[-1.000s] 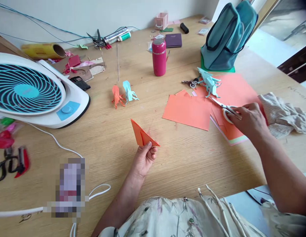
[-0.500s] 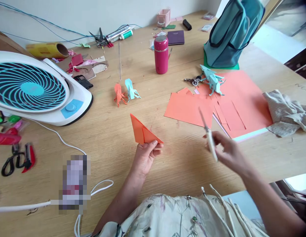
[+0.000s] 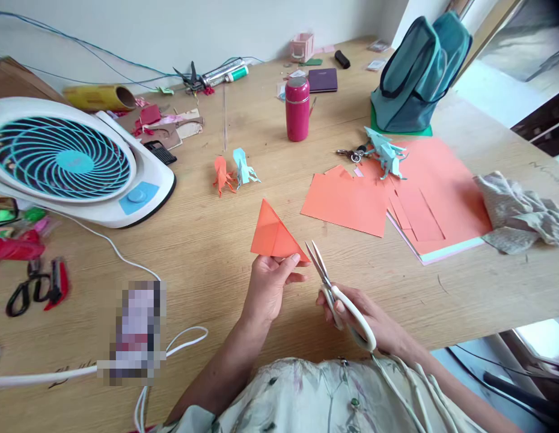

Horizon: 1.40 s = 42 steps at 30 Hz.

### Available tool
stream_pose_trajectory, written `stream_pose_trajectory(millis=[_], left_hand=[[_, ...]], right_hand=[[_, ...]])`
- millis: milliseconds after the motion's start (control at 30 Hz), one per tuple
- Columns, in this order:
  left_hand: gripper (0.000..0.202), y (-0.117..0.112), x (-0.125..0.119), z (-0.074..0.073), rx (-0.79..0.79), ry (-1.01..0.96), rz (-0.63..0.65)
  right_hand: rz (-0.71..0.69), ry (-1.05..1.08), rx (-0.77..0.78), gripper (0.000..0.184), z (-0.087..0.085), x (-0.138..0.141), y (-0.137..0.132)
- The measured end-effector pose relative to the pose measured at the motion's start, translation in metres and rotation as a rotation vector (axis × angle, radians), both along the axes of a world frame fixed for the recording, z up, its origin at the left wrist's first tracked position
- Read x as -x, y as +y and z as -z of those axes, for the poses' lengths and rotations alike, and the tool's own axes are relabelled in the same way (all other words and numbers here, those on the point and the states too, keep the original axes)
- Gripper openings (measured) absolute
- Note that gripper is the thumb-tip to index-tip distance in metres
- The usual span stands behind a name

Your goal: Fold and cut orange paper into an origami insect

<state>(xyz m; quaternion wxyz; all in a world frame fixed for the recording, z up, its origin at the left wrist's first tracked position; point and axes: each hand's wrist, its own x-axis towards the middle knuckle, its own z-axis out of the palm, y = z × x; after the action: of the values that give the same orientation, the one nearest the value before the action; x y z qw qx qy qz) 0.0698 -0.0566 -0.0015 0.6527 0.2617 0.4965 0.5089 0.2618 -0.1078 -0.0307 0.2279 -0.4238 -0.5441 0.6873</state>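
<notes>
My left hand [image 3: 268, 287] pinches the lower edge of a folded orange paper triangle [image 3: 274, 234], held up just above the wooden table [image 3: 207, 252]. My right hand [image 3: 369, 322] grips white-handled scissors [image 3: 338, 294]. Their blades are slightly parted and point up and left, with the tips just beside the triangle's right corner. Flat orange paper sheets [image 3: 351, 201] and a larger stack of them [image 3: 437, 192] lie to the right.
A white and teal fan [image 3: 72, 165] stands at left, its white cord [image 3: 126, 264] trailing forward. Two small origami figures [image 3: 234, 171], a pink bottle [image 3: 297, 108], a teal backpack [image 3: 415, 78], a teal origami creature [image 3: 385, 153], keys, a crumpled cloth [image 3: 518, 210] and black-handled scissors [image 3: 31, 291] lie around.
My right hand picked the scissors up off the orange stack and carried them left to the triangle. My left hand turned the triangle slightly and raised its point.
</notes>
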Motion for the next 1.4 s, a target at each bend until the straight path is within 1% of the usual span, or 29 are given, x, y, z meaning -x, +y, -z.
stream_pose_trajectory(millis=[67,133,267,333,400,433,500,533,567,633,667,700,733,800,900,1000,1033,1100,1133,1167,1200,1267,1333,1400], left_hand=[[0.032,0.000,-0.001,0.000,-0.022,0.011,0.004],[0.030,0.001,-0.001,0.000,-0.051,0.030,0.010],[0.025,-0.001,-0.004,0.002,-0.116,0.094,0.015],[0.023,-0.002,-0.006,0.003,-0.143,0.128,0.005],[0.022,-0.002,-0.007,0.002,-0.159,0.145,-0.009],[0.023,-0.002,-0.006,0.002,-0.153,0.137,-0.013],[0.025,0.000,-0.002,0.002,-0.101,0.079,-0.015],[0.027,0.001,0.001,0.002,-0.060,0.034,-0.011],[0.028,0.003,0.004,0.002,-0.015,-0.017,-0.001],[0.029,0.005,0.009,0.002,0.062,-0.117,0.018],[0.030,0.006,0.011,0.003,0.091,-0.162,0.026],[0.031,0.006,0.012,0.004,0.114,-0.202,0.031],[0.032,0.006,0.012,0.006,0.131,-0.236,0.035],[0.033,0.006,0.012,0.008,0.142,-0.280,0.047],[0.030,0.005,0.011,0.008,0.074,-0.276,0.075],[0.026,0.004,0.008,0.004,-0.027,-0.206,0.105],[0.025,0.003,0.007,0.003,-0.046,-0.172,0.106],[0.025,0.003,0.004,0.001,-0.057,-0.099,0.080],[0.024,0.003,0.003,0.000,-0.054,-0.065,0.058],[0.024,0.002,0.001,0.000,-0.050,-0.037,0.036],[0.024,0.002,-0.001,0.000,-0.045,-0.017,0.017],[0.024,0.000,-0.005,-0.001,-0.041,0.000,-0.003],[0.024,-0.001,-0.008,-0.002,-0.039,0.007,0.000],[0.023,-0.004,-0.009,-0.003,-0.028,0.016,0.015]], right_hand=[[-0.001,0.029,0.022,0.050,0.001,0.001,-0.001],[0.062,0.059,0.039,0.049,0.002,0.004,0.000],[0.334,0.161,0.073,0.043,0.005,0.016,0.010],[0.440,0.186,0.051,0.044,0.004,0.022,0.018],[0.477,0.161,0.015,0.048,0.003,0.025,0.026],[0.455,0.124,-0.009,0.047,0.002,0.024,0.029],[0.374,-0.021,-0.106,0.040,0.001,0.019,0.035],[0.350,-0.150,-0.196,0.033,0.001,0.015,0.037],[0.332,-0.319,-0.316,0.027,0.003,0.010,0.038],[0.323,-0.696,-0.609,0.019,0.007,-0.003,0.042],[0.288,-0.848,-0.736,0.016,0.010,-0.009,0.043],[0.260,-0.974,-0.826,0.017,0.013,-0.015,0.045],[0.242,-1.084,-0.876,0.020,0.016,-0.021,0.046],[0.176,-1.214,-0.910,0.022,0.020,-0.030,0.048],[0.119,-1.271,-0.907,0.024,0.021,-0.040,0.047],[0.094,-1.225,-0.887,0.023,0.019,-0.045,0.044],[0.108,-1.199,-0.888,0.021,0.017,-0.045,0.043],[0.184,-1.102,-0.900,0.019,0.011,-0.041,0.040],[0.243,-1.020,-0.904,0.019,0.006,-0.036,0.038],[0.293,-0.892,-0.887,0.018,0.000,-0.031,0.037],[0.320,-0.721,-0.852,0.017,-0.006,-0.024,0.035],[0.347,-0.376,-0.730,0.015,-0.017,-0.008,0.033],[0.368,-0.180,-0.621,0.012,-0.022,0.006,0.032],[0.409,-0.054,-0.523,0.010,-0.021,0.015,0.032]])
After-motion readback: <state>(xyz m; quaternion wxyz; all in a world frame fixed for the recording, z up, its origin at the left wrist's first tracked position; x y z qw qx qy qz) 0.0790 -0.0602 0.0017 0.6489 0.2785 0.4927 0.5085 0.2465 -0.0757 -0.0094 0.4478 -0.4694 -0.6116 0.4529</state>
